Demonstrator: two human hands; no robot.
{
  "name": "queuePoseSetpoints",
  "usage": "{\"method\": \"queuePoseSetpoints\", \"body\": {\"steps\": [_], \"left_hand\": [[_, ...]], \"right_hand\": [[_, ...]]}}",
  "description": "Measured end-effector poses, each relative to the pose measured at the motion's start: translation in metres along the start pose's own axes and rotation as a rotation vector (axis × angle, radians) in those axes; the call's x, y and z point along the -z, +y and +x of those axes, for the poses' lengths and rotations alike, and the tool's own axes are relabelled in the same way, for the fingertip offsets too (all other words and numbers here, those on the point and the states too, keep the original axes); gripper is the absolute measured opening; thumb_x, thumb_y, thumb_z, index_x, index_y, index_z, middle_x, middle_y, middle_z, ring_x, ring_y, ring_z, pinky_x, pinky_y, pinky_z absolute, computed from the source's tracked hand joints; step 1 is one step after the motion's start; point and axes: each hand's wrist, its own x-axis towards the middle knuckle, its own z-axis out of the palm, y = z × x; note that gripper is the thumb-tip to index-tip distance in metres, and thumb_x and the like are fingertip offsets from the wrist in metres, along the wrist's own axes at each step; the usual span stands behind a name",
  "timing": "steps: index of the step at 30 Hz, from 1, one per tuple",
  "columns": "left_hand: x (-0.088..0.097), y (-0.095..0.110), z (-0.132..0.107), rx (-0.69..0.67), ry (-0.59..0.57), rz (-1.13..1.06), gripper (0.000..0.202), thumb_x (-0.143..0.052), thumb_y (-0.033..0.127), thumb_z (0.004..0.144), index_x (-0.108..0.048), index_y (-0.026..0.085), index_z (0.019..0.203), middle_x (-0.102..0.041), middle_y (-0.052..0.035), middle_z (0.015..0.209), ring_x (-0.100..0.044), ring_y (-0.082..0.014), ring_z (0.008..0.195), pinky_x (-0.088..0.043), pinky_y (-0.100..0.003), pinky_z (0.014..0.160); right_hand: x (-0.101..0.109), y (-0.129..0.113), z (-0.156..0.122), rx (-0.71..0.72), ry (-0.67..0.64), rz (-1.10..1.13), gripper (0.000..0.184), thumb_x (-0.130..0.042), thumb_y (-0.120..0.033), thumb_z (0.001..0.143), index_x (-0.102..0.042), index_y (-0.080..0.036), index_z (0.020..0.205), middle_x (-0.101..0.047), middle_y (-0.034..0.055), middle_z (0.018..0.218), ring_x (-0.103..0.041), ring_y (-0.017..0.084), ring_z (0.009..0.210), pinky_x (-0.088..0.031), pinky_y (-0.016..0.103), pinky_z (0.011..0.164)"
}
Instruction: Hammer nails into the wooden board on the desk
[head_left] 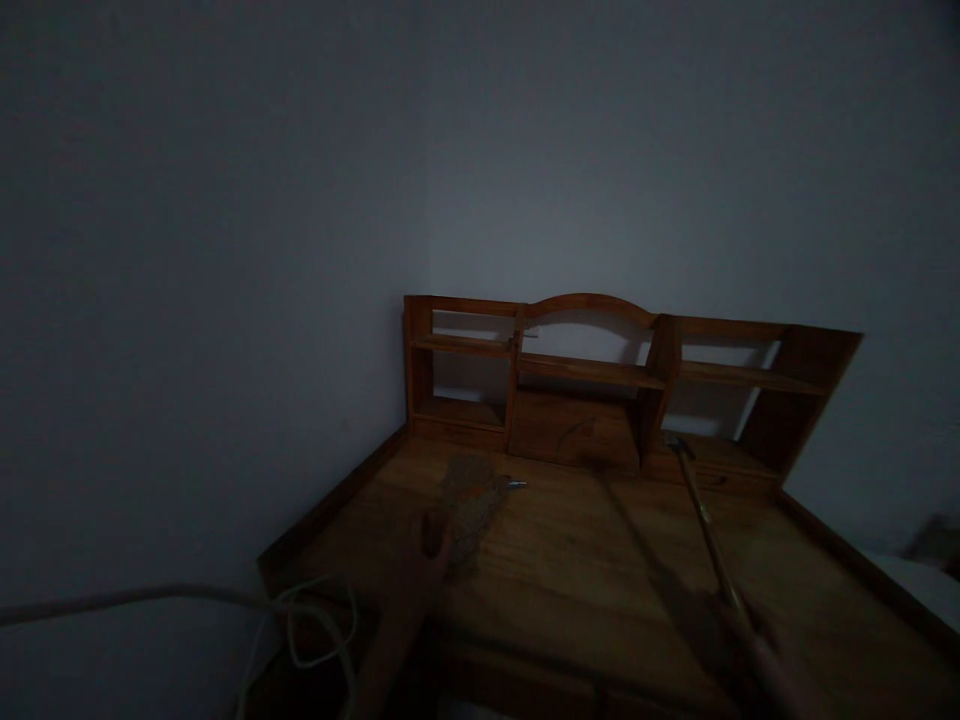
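Observation:
The picture is very dark. My left hand (pixel 420 575) reaches over the front left of a wooden desk (pixel 585 560), its fingers closed on the near end of a pale brown fibrous bundle (pixel 469 500), like a small brush, that lies on the top. A small shiny tip (pixel 516 485) pokes out at the bundle's far right. My right hand (pixel 765 660), at the lower right, is closed round a long thin rod (pixel 709 535). The rod slants up and away, and its small head (pixel 679 445) sits at the foot of the hutch.
A wooden hutch (pixel 592 375) with open shelves and an arched middle stands along the desk's back against a pale wall. Raised rails edge both sides of the desk. A white cable (pixel 300 610) loops off the front left corner. Something pale lies at the far right (pixel 922 585).

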Motion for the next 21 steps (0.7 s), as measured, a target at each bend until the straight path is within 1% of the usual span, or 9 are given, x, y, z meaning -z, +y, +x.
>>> {"method": "queuePoseSetpoints", "body": {"steps": [2,4,6,8,12,15,17,19,21], "left_hand": [[-0.004,0.014,0.007,-0.046,-0.037,0.087,0.069,-0.051,0.056,0.076,-0.045,0.012,0.128,-0.051,-0.0165,0.12,-0.05,-0.0314,0.11,-0.04,-0.043,0.093],[-0.009,0.02,0.009,-0.106,-0.107,0.137,0.081,-0.055,0.058,0.072,-0.036,0.012,0.135,-0.045,-0.0177,0.128,-0.047,-0.0326,0.115,-0.04,-0.042,0.093],[-0.014,0.019,0.007,-0.153,-0.174,0.137,0.086,-0.059,0.055,0.07,-0.031,0.013,0.139,-0.041,-0.0175,0.133,-0.044,-0.0323,0.119,-0.038,-0.041,0.096],[-0.019,0.013,0.004,-0.172,-0.199,0.125,0.085,-0.059,0.051,0.071,-0.027,0.014,0.141,-0.039,-0.0166,0.135,-0.042,-0.0312,0.122,-0.036,-0.042,0.098],[-0.027,0.0,0.001,-0.176,-0.186,0.107,0.081,-0.054,0.053,0.076,-0.024,0.015,0.141,-0.039,-0.0159,0.135,-0.041,-0.0294,0.123,-0.035,-0.042,0.1],[-0.029,-0.005,0.002,-0.125,-0.167,0.11,0.076,-0.05,0.055,0.078,-0.029,0.012,0.138,-0.041,-0.0168,0.132,-0.041,-0.0296,0.123,-0.036,-0.041,0.1],[-0.03,-0.006,0.003,-0.082,-0.152,0.107,0.073,-0.047,0.055,0.08,-0.032,0.01,0.136,-0.043,-0.0171,0.13,-0.043,-0.0295,0.121,-0.038,-0.04,0.098],[-0.029,-0.005,0.004,-0.056,-0.121,0.113,0.071,-0.047,0.055,0.08,-0.034,0.01,0.134,-0.044,-0.0166,0.127,-0.046,-0.0289,0.117,-0.04,-0.039,0.096],[-0.029,-0.004,0.005,-0.05,-0.066,0.134,0.068,-0.046,0.056,0.081,-0.039,0.01,0.131,-0.046,-0.0159,0.124,-0.048,-0.0287,0.114,-0.041,-0.039,0.095]], "right_hand": [[-0.002,0.005,0.002,-0.045,-0.003,0.054,0.064,-0.057,-0.062,0.065,-0.06,-0.014,0.107,-0.064,0.0143,0.109,-0.062,0.031,0.094,-0.05,0.036,0.075],[-0.007,0.007,0.001,-0.079,0.029,0.078,0.067,-0.056,-0.063,0.065,-0.059,-0.012,0.109,-0.064,0.0159,0.108,-0.062,0.031,0.094,-0.05,0.035,0.073],[-0.011,0.008,-0.002,-0.074,0.061,0.056,0.067,-0.055,-0.063,0.064,-0.06,-0.013,0.108,-0.064,0.0161,0.109,-0.061,0.032,0.097,-0.05,0.034,0.074],[-0.013,0.006,-0.004,-0.066,0.091,0.026,0.063,-0.054,-0.063,0.064,-0.063,-0.017,0.106,-0.063,0.0149,0.112,-0.06,0.031,0.101,-0.05,0.034,0.075],[-0.013,-0.001,-0.008,-0.079,0.074,-0.017,0.061,-0.052,-0.065,0.063,-0.066,-0.019,0.101,-0.066,0.0152,0.105,-0.062,0.033,0.096,-0.051,0.036,0.072],[-0.013,-0.005,-0.009,-0.045,0.09,-0.038,0.061,-0.054,-0.063,0.059,-0.066,-0.019,0.099,-0.066,0.0152,0.106,-0.06,0.034,0.1,-0.051,0.037,0.076],[-0.013,-0.004,-0.009,-0.049,0.097,-0.046,0.061,-0.054,-0.063,0.058,-0.066,-0.019,0.099,-0.065,0.0152,0.107,-0.059,0.034,0.102,-0.05,0.037,0.077],[-0.015,-0.001,-0.007,-0.055,0.076,-0.046,0.061,-0.054,-0.062,0.06,-0.065,-0.018,0.101,-0.065,0.0158,0.108,-0.059,0.034,0.101,-0.05,0.037,0.077],[-0.016,0.002,-0.005,-0.045,0.039,-0.034,0.06,-0.054,-0.06,0.063,-0.063,-0.016,0.103,-0.064,0.0165,0.108,-0.059,0.033,0.101,-0.05,0.037,0.078]]}}
